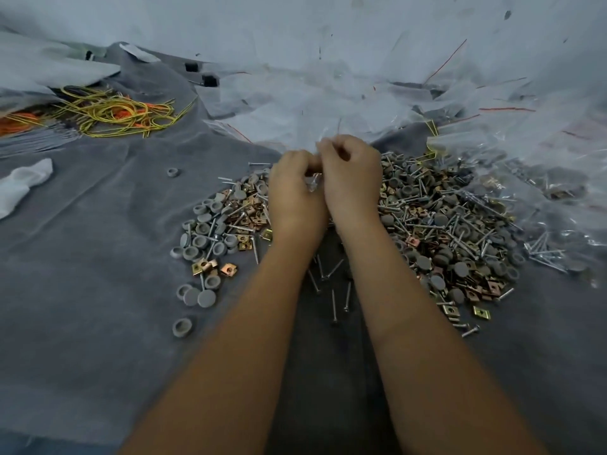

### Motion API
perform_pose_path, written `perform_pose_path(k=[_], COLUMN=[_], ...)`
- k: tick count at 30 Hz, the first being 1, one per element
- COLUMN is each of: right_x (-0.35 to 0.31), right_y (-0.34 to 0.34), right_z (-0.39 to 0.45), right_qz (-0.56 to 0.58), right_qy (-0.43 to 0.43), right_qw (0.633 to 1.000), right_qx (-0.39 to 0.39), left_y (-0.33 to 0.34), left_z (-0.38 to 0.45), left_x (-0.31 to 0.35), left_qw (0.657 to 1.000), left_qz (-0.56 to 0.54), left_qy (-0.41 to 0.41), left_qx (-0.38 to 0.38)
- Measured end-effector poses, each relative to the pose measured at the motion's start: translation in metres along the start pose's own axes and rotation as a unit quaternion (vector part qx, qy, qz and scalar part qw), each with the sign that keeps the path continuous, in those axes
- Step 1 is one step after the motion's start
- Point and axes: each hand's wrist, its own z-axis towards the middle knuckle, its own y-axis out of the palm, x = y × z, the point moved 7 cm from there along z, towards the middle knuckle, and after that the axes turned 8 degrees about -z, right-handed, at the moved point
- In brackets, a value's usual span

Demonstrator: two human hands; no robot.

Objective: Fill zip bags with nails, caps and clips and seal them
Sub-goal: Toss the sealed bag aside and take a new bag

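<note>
My left hand (295, 188) and my right hand (349, 177) meet over the middle of a heap of nails, grey caps and brass clips (437, 231). Both hands pinch a small clear zip bag (313, 185) between their fingertips; only a sliver of it shows between them. What the bag holds is hidden by my fingers. More grey caps (203, 238) and clips (203, 266) lie spread on the left side of the heap. A few loose nails (333, 297) lie between my forearms.
A grey cloth (98, 257) covers the work surface. Empty clear zip bags (328, 103) are piled at the back. Filled bags (545, 205) lie at the right. Yellow and orange cords (115, 114) lie at the back left, a white cloth (23, 183) at the left edge.
</note>
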Motion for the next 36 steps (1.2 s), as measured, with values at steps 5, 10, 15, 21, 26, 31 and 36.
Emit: perform_pose_path(k=[5, 10, 15, 21, 26, 31, 36], right_x=[0.016, 0.023, 0.028, 0.031, 0.005, -0.061, -0.073], right_y=[-0.007, -0.011, -0.007, -0.013, 0.001, 0.045, 0.085], right_z=[-0.001, 0.001, 0.002, 0.004, -0.009, -0.085, -0.176], right_qz=[0.089, 0.114, 0.098, 0.083, -0.105, -0.185, -0.242], right_qy=[0.009, 0.021, 0.023, 0.042, -0.057, -0.341, -0.501], right_qw=[0.994, 0.990, 0.991, 0.995, 0.990, 0.891, 0.709], right_qx=[-0.069, -0.078, -0.087, -0.046, -0.071, -0.237, -0.433], left_y=[0.009, 0.016, 0.012, 0.014, -0.014, -0.117, -0.167], left_z=[-0.002, 0.002, 0.004, 0.007, 0.023, 0.075, 0.092], left_x=[-0.017, -0.017, -0.025, -0.029, -0.012, 0.001, -0.012], left_qw=[0.972, 0.938, 0.920, 0.953, 0.982, 0.982, 0.988], left_qz=[-0.192, -0.307, -0.340, -0.236, -0.136, -0.081, 0.083], left_qy=[-0.138, -0.159, -0.194, -0.192, -0.132, -0.078, -0.055], left_qx=[0.001, -0.030, 0.004, -0.002, 0.011, 0.152, 0.119])
